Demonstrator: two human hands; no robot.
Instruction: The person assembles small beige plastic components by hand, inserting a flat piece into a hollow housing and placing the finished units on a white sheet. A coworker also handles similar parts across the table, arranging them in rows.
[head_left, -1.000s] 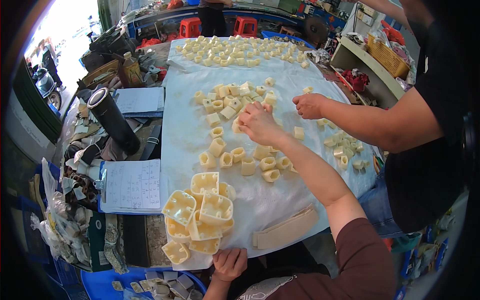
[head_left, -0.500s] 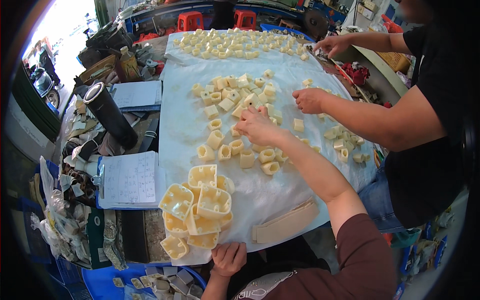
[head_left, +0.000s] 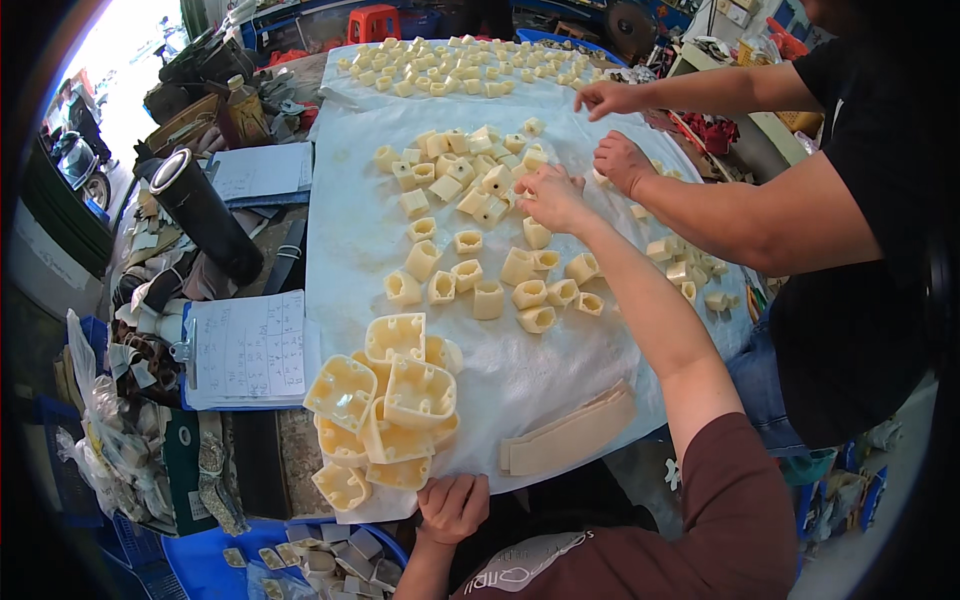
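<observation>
Rightward we are shifting our right hand (head_left: 553,197), fingers bent, contents unclear; clustered cream blocks (head_left: 447,187) are lying just left, well beyond our left hand (head_left: 453,508), curling at the tabletop's (head_left: 345,225) near edge.

Your left head-worn fisheye looks down and forward across the white-covered worktable (head_left: 345,230) from above its near edge, close over your left hand (head_left: 453,507); your right hand (head_left: 553,198) lies farther out, near mid-frame, and the wide view reaches the red stool (head_left: 374,22) beyond the far end.
</observation>
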